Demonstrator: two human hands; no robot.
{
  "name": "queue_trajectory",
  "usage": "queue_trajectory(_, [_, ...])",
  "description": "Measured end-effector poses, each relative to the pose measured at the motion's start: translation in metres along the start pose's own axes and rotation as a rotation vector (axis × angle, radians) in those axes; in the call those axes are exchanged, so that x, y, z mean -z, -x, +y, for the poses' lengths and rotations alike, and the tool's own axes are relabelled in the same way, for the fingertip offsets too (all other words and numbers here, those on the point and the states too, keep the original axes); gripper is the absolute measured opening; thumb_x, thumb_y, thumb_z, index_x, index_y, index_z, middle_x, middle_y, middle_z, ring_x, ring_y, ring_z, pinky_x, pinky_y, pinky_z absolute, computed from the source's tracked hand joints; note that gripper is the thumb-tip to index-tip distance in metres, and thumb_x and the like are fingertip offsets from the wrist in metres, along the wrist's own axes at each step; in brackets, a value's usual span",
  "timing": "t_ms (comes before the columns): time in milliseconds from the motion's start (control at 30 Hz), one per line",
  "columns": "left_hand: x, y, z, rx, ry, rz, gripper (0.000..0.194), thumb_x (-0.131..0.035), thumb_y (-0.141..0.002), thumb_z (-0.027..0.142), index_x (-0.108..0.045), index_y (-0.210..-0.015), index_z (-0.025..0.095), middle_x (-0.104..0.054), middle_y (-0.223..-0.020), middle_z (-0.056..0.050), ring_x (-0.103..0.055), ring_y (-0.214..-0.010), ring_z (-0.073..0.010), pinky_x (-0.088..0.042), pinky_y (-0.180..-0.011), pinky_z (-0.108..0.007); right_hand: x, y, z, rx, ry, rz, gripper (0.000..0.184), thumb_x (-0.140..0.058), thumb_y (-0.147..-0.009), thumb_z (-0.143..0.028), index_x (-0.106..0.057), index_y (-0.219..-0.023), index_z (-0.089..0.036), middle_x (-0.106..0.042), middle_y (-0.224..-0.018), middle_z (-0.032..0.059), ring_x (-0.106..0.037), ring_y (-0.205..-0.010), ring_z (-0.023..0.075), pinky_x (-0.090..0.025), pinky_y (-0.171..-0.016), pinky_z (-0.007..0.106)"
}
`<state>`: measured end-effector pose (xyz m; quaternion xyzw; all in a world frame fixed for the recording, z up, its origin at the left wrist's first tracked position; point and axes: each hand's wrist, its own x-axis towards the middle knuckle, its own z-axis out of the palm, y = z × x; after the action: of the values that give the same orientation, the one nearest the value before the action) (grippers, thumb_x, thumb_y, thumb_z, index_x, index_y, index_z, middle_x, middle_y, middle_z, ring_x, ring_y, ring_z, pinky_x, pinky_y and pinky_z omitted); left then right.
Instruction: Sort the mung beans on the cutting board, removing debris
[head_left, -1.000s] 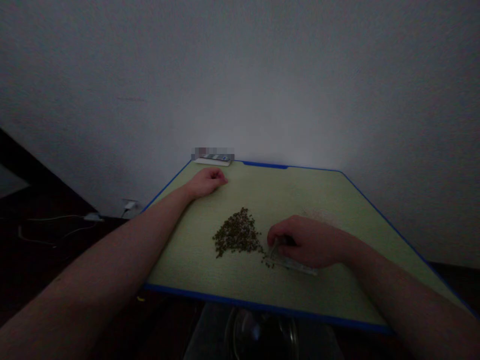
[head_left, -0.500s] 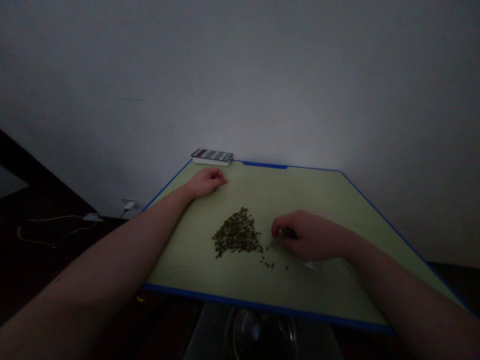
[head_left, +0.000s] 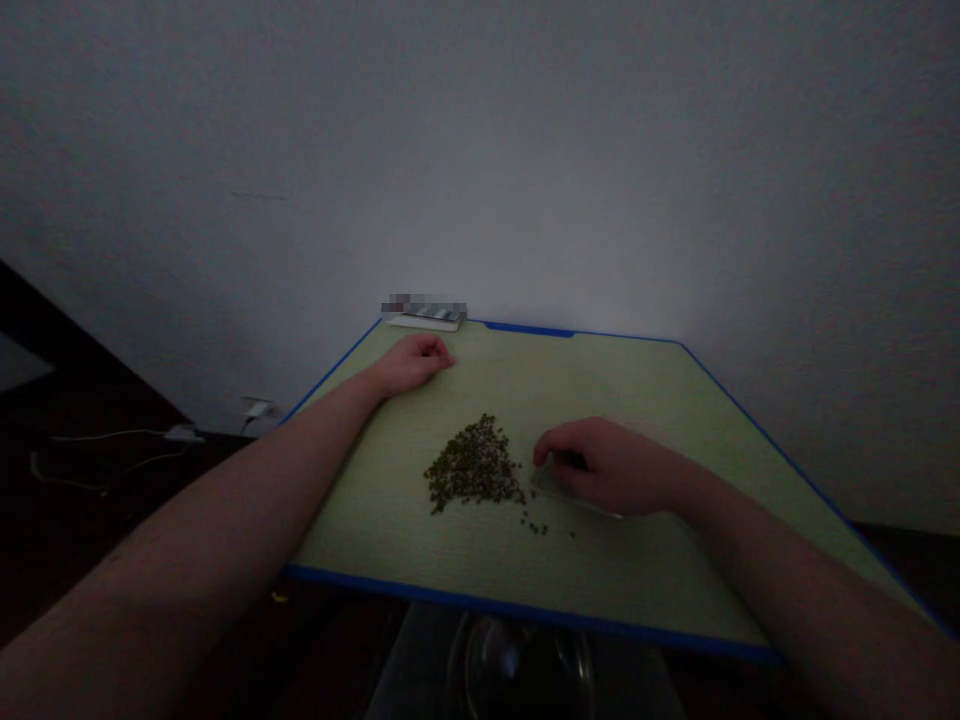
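Note:
A small heap of dark green mung beans [head_left: 472, 467] lies in the middle of a pale green board [head_left: 375, 530] with a blue edge. A few loose beans [head_left: 534, 526] sit just below the heap. My right hand [head_left: 607, 466] lies right next to the heap, shut on a thin, clear plastic piece [head_left: 551, 483] whose edge faces the beans. My left hand [head_left: 412, 363] rests near the far edge of the board, curled shut, holding nothing visible and well apart from the heap.
A phone-like flat object [head_left: 424, 316], partly blurred out, lies at the board's far corner. A wall rises behind the board. To the left, a plug in a wall socket [head_left: 259, 409] trails white cables [head_left: 112, 440]. A glass bowl [head_left: 521, 670] shows below the near edge.
Over the last second, my right hand and the clear piece have moved up the board, then slightly left toward the heap. My left hand has stayed still.

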<state>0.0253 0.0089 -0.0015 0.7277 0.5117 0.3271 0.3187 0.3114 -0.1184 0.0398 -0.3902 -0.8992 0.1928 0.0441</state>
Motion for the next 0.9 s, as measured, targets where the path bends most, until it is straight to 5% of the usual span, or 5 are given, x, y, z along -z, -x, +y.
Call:
queue_trajectory(400, [0.0001, -0.0011, -0.0020, -0.012, 0.016, -0.006, 0.021, -0.058, -0.066, 0.035, -0.056, -0.071, 0.015, -0.045, -0.053, 0.005, -0.038, -0.048, -0.0061, -0.029, -0.047, -0.020, -0.0015, 0.0027, -0.0046, 0.031, -0.032, -0.076, 0.027, -0.050, -0.072, -0.014, -0.066, -0.092, -0.021, -0.066, -0.072, 0.0013, -0.053, -0.061, 0.0124, -0.035, -0.058, 0.024])
queue_trajectory(900, [0.0010, 0.0007, -0.0008, -0.034, -0.028, 0.008, 0.021, -0.058, -0.066, 0.035, -0.056, -0.069, 0.015, -0.046, -0.055, 0.004, -0.038, -0.050, -0.0072, -0.029, -0.049, -0.022, 0.0013, 0.0015, -0.0046, -0.083, 0.016, 0.002, 0.028, -0.048, -0.071, -0.013, -0.065, -0.092, -0.020, -0.061, -0.066, 0.0009, -0.049, -0.057, 0.0116, -0.031, -0.054, 0.024])
